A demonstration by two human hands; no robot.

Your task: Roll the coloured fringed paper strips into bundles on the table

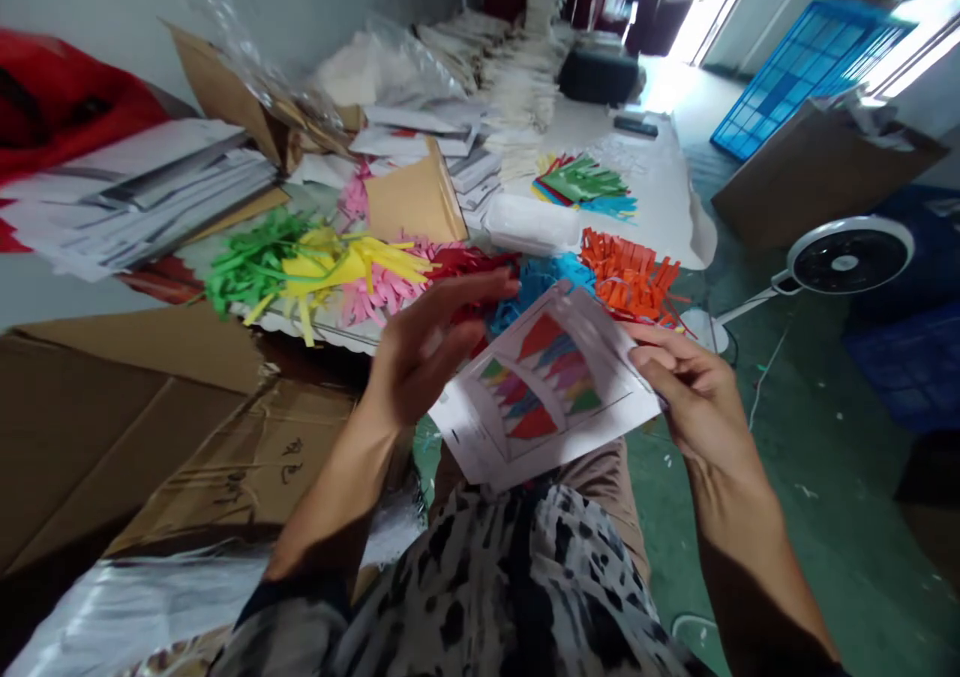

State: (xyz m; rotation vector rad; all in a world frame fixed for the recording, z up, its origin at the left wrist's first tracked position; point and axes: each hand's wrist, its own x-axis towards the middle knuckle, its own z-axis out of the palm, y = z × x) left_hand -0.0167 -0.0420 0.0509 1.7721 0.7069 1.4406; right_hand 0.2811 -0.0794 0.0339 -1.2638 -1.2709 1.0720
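One white paper sheet (544,387), printed with a fan of coloured triangular pennants, lies between your hands, closer to your right hand (694,392), which pinches its right edge between thumb and fingers. Your left hand (427,347) is open, fingers spread and raised, just beside the sheet's upper-left edge; you cannot tell from this view whether it touches. The sheet's long axis runs diagonally, from lower left up to upper right, and it is tilted, held in the air above your tan trousers (600,477) – its far corner points toward the bench (660,192).

Just beyond your left fingers sits a tuft of blue fringed paper (536,292), with orange fringed paper (628,277) beyond the sheet's far corner. Further left lie pink (382,292), yellow (352,262) and green (255,257) fringed strips. A brown cardboard box (180,437) fills the lower left, and a white floor fan (847,257) stands to the right.
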